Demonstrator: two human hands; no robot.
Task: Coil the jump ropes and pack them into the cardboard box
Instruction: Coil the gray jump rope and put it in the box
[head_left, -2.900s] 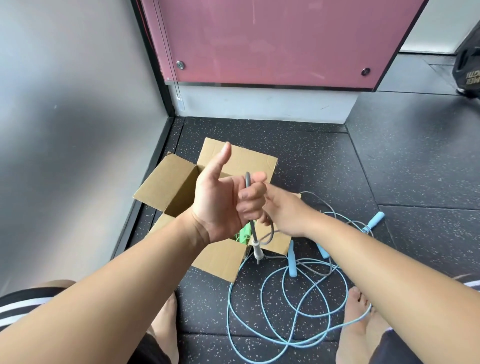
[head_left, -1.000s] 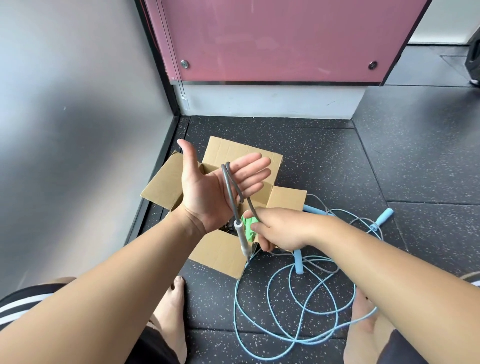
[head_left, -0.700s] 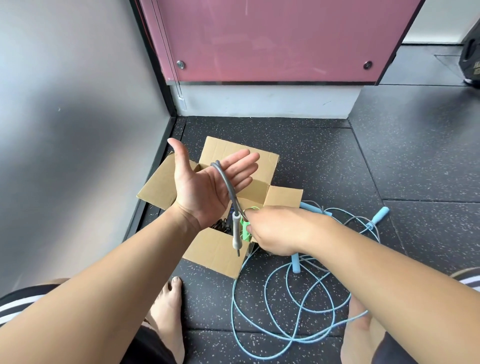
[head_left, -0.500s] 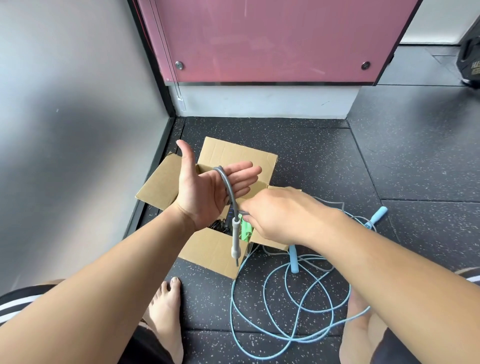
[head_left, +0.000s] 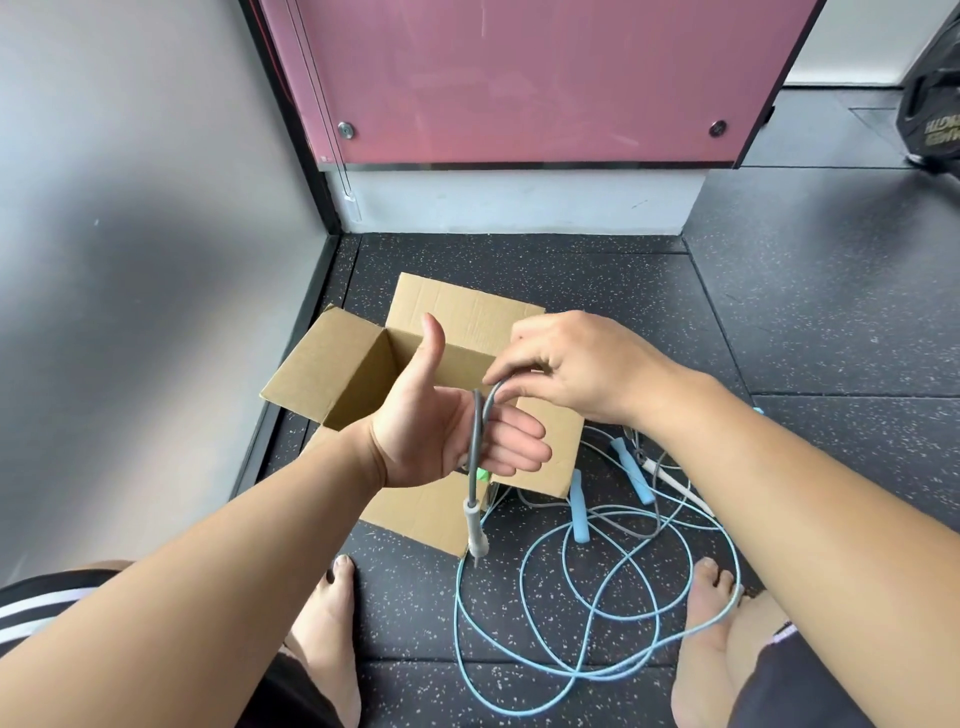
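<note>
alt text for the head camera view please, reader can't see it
The right hand pinches a grey jump rope laid across the open left hand, its handle dangling, above an open cardboard box. A light blue jump rope lies loose on the black floor beside the box.

One wide view from your head, facing forward and down, close on your left hand (head_left: 441, 436) and right hand (head_left: 576, 369). The cardboard box (head_left: 332, 374) sits just beyond them, your feet (head_left: 322, 623) below.

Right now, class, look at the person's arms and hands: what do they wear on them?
Nothing. The left hand and right hand are bare: no gloves, rings or watch. The left forearm and right forearm show no sleeves. A black garment with white stripes shows at the lower left edge.
</note>
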